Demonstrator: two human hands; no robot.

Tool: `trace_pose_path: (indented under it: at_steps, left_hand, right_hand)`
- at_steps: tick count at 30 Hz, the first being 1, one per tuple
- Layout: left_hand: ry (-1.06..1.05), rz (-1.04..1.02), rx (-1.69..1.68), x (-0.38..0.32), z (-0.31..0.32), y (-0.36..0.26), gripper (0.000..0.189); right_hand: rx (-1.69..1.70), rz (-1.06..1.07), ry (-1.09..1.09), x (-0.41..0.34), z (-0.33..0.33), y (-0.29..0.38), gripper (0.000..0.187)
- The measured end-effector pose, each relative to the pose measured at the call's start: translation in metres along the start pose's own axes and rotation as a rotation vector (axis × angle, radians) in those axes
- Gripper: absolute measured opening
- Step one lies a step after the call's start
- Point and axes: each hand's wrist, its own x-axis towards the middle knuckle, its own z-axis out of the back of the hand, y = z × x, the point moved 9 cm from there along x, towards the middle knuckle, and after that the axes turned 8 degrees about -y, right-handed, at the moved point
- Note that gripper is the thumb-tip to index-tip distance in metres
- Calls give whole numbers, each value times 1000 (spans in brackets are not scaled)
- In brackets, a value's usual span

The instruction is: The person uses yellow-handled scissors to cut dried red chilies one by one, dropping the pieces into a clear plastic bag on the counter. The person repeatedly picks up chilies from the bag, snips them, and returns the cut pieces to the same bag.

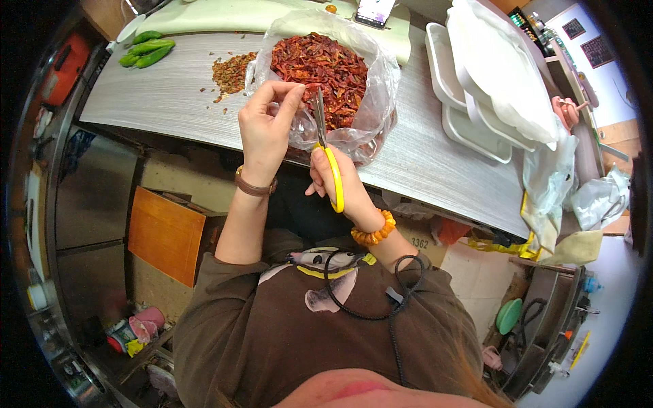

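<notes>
Between thumb and index finger, my left hand (270, 120) pinches a dried red chili (312, 91). Yellow-handled scissors (327, 148) are gripped in my right hand (336, 176), their blades pointing up against that chili. Whether the blades are fully closed is hard to see. Both hands are over the near side of a clear plastic bag (382, 76) with its mouth spread wide. Many cut dried red chili pieces (326, 56) fill the bag. Left of it, a small heap of chili stems and scraps (230, 75) lies on the grey table (189, 107).
Several green chilies (149, 48) lie at the table's far left. A phone (375, 11) rests at the back on a pale green mat (214, 18). Stacked white plastic trays (495, 76) stand on the right, near hanging plastic bags (551, 168). An orange-brown wooden box (166, 234) is below, left.
</notes>
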Motion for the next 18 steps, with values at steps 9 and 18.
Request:
trace_pose_path:
  at_steps: [9,18]
  left_hand:
    - [31,39,-11,-7,-10,6,10]
    - [38,-173,331,-15,-15,-9,9]
  right_hand:
    - [-38,18,-15,0,0,0,35]
    - [32,-49,-50,4,6,-5,41]
